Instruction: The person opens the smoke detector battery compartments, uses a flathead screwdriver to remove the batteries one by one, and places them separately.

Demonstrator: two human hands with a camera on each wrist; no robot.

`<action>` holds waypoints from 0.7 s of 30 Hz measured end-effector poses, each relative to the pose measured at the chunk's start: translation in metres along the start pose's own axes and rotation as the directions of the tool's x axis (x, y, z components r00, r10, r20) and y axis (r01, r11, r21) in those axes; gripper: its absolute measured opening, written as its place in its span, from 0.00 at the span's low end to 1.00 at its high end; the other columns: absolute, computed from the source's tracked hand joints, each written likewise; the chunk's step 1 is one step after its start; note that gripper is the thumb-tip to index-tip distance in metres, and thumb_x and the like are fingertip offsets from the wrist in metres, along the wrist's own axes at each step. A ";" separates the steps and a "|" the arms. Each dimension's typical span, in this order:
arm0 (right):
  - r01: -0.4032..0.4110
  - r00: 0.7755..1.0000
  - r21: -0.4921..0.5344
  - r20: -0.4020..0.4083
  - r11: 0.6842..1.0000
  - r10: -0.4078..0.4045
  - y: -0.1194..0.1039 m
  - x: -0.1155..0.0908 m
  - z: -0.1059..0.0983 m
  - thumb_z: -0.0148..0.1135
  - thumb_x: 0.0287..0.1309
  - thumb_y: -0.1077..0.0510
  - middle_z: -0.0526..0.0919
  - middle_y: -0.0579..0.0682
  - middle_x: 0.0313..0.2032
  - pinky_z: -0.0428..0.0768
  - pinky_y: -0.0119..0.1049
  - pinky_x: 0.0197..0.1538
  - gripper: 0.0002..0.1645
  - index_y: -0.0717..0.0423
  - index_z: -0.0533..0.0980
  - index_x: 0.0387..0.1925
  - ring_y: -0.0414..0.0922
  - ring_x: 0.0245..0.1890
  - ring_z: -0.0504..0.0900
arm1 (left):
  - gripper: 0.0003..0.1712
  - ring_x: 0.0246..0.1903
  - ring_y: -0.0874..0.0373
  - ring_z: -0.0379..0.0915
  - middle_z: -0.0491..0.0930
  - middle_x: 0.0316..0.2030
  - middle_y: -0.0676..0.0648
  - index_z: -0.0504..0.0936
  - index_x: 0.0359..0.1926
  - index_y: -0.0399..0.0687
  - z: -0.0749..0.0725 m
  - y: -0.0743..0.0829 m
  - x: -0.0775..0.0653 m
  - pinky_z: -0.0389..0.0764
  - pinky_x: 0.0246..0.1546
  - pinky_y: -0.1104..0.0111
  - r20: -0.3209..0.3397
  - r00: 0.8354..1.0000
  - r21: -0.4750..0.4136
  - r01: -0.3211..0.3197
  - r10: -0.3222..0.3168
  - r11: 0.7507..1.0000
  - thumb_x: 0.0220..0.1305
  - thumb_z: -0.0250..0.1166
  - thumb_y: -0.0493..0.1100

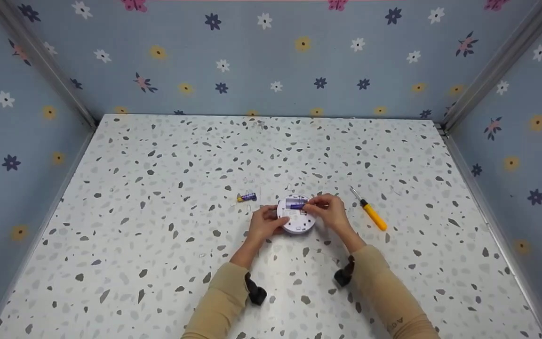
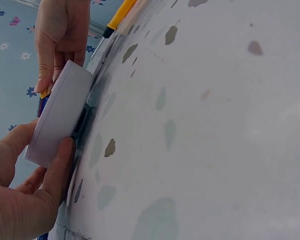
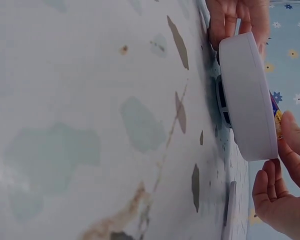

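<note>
A round white device with an uncovered battery compartment lies between my two hands, its compartment side up. My left hand grips its left edge, thumb on top and fingers below, as the left wrist view shows. In my right hand a blue-and-yellow battery is pinched between thumb and finger, lying along the compartment. From the right wrist view, the yellow end of that battery sticks up beyond the rim, under the thumb. Its far end is hidden by the white housing.
Another blue-and-yellow battery lies on the speckled table, left of the device. To the right is a screwdriver with a yellow handle, its tip pointing away. Flower-patterned panels stand at the back and both sides.
</note>
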State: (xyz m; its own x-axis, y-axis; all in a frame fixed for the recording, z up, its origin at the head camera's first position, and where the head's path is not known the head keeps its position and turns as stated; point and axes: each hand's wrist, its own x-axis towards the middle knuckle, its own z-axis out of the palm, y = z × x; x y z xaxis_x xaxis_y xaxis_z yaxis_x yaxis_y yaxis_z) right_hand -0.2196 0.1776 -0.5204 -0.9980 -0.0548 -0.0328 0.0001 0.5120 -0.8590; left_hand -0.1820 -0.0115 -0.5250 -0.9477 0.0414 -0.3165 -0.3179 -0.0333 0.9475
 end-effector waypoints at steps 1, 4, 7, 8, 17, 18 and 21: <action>-0.002 1.000 0.004 -0.003 1.000 0.002 0.001 -0.001 -0.001 0.69 0.42 0.57 0.79 0.47 0.27 0.74 0.32 0.36 0.09 0.57 0.81 0.28 0.42 0.30 0.75 | 0.27 0.33 0.54 0.75 0.76 0.40 0.35 0.69 0.51 0.30 0.000 0.003 -0.002 0.80 0.35 0.62 0.008 1.000 -0.007 -0.002 0.002 1.000 0.48 0.66 0.32; -0.017 1.000 0.021 -0.003 1.000 0.017 0.002 -0.003 -0.004 0.69 0.42 0.57 0.79 0.46 0.26 0.73 0.30 0.34 0.09 0.56 0.81 0.28 0.42 0.28 0.74 | 0.27 0.32 0.55 0.74 0.75 0.41 0.34 0.68 0.52 0.29 0.000 0.007 -0.005 0.79 0.36 0.60 0.017 1.000 -0.019 0.006 -0.005 1.000 0.49 0.65 0.30; -0.021 1.000 0.032 -0.017 0.999 0.021 0.002 -0.005 -0.006 0.69 0.41 0.56 0.80 0.47 0.27 0.73 0.29 0.33 0.10 0.56 0.81 0.28 0.42 0.28 0.74 | 0.28 0.31 0.56 0.74 0.76 0.40 0.36 0.69 0.52 0.30 0.000 0.000 0.000 0.79 0.35 0.61 0.017 1.000 -0.034 0.009 -0.008 0.999 0.48 0.66 0.31; -0.019 1.000 0.036 -0.019 0.999 0.020 0.002 -0.006 -0.007 0.69 0.41 0.55 0.80 0.47 0.27 0.73 0.29 0.33 0.10 0.56 0.81 0.28 0.42 0.28 0.74 | 0.28 0.31 0.56 0.75 0.76 0.39 0.36 0.69 0.52 0.31 0.000 -0.003 0.002 0.80 0.34 0.61 0.017 1.000 -0.036 0.006 -0.006 0.999 0.48 0.66 0.32; 0.006 1.000 0.053 -0.018 0.999 -0.005 0.003 -0.015 -0.016 0.68 0.43 0.56 0.81 0.48 0.28 0.73 0.28 0.32 0.10 0.57 0.81 0.29 0.42 0.29 0.75 | 0.28 0.32 0.54 0.76 0.76 0.39 0.38 0.70 0.52 0.34 0.002 -0.013 0.010 0.80 0.32 0.66 -0.027 1.000 -0.007 0.010 -0.011 1.000 0.47 0.67 0.32; 0.017 1.000 0.057 -0.017 0.998 -0.016 0.004 -0.016 -0.017 0.68 0.43 0.57 0.81 0.48 0.28 0.73 0.29 0.32 0.10 0.58 0.81 0.29 0.43 0.28 0.75 | 0.28 0.32 0.53 0.76 0.76 0.39 0.38 0.70 0.52 0.33 0.002 -0.013 0.010 0.80 0.32 0.66 -0.029 1.000 -0.006 0.010 -0.010 1.000 0.47 0.67 0.32; 0.018 1.000 0.061 -0.016 0.998 -0.017 0.006 -0.020 -0.021 0.68 0.43 0.57 0.81 0.48 0.28 0.74 0.28 0.32 0.10 0.58 0.81 0.29 0.43 0.28 0.75 | 0.28 0.32 0.53 0.76 0.76 0.39 0.38 0.70 0.52 0.33 0.002 -0.012 0.011 0.80 0.31 0.66 -0.028 1.000 -0.007 0.015 -0.015 1.000 0.47 0.67 0.32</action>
State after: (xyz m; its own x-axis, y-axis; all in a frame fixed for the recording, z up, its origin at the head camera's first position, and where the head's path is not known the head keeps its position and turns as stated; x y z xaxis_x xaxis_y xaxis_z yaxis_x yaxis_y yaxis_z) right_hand -0.2010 0.2001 -0.5141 -0.9987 -0.0497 -0.0105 -0.0135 0.4577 -0.8890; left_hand -0.1882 -0.0089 -0.5401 -0.9432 0.0142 -0.3319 -0.3322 -0.0397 0.9424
